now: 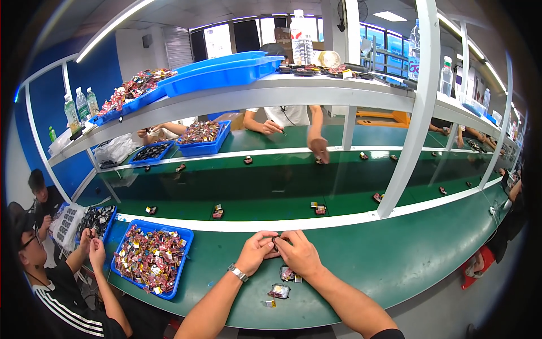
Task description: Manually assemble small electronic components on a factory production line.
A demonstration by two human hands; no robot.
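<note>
Over the green bench, my left hand [257, 252] and my right hand [297, 252] meet with fingers pinched round a small black part [275, 242]. Most of that part is hidden by the fingers, so its kind does not show. A watch with a metal band [237, 273] is on my left wrist. Just below my hands lie a small dark-cased piece with red inside [287, 273] and a similar piece with a silvery face [279, 291]. Nearer the bench edge is a small silver-and-yellow battery-like piece [271, 303].
Left of my arms stands a blue tray [189, 248] heaped with small red, yellow and white parts. Beyond a white rail, a dark green belt [265, 198] carries spaced pieces. A white post [410, 113] rises right of centre. Co-workers sit at left [68, 299] and across.
</note>
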